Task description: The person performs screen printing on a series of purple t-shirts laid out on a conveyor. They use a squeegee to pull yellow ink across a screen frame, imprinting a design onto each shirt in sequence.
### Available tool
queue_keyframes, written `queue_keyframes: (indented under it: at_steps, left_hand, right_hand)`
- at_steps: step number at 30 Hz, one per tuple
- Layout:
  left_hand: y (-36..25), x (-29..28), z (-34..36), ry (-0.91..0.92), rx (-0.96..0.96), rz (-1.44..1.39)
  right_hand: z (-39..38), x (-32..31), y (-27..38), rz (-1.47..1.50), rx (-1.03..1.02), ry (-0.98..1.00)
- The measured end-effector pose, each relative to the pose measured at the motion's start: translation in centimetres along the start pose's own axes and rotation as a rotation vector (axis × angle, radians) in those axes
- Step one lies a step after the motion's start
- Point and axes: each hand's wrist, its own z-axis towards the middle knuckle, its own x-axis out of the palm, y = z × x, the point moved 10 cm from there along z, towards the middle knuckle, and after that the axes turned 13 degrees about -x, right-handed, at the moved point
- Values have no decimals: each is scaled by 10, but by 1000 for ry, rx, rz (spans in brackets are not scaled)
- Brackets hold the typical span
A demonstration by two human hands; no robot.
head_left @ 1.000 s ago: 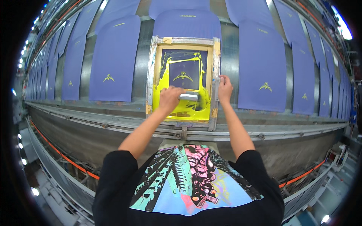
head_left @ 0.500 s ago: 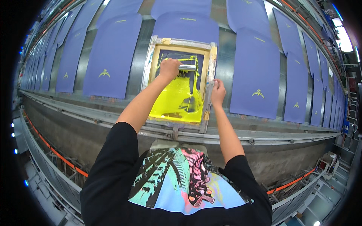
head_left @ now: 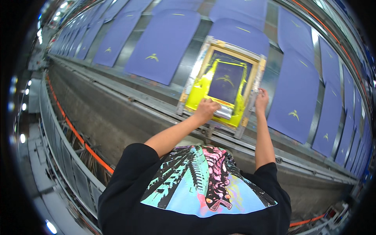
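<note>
A squeegee point(head_left: 224, 112) is held at the near end of a yellow-inked screen frame point(head_left: 194, 76).
The squeegee's left end is grasped by the left hand point(head_left: 207, 109); the frame's right rail is touched by the right hand point(head_left: 261, 100), whether gripped cannot be told. Violet-blue panels point(head_left: 164, 43) are laid left, right and far along the metal counter point(head_left: 194, 52).

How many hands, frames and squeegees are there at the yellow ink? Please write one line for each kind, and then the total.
Left hand and right hand: 2
Frame: 1
Squeegee: 1
Total: 4
</note>
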Motion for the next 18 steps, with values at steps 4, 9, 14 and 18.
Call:
queue_keyframes:
  at_steps: [4, 9, 14, 18]
  left_hand:
    - [-33, 38, -35, 11, -81, -75]
    - [5, -32, -52, 14, -180, -127]
    - [52, -60, -40, -86, -336, -338]
    - [110, -25, -19, -102, -550, -265]
  right_hand:
    - [-1, -34, -25, -2, -16, -44]
    - [-33, -21, 79, -22, -143, -111]
    - [-32, 10, 76, 41, -113, -47]
    - [-8, 38, 34, 22, -119, -34]
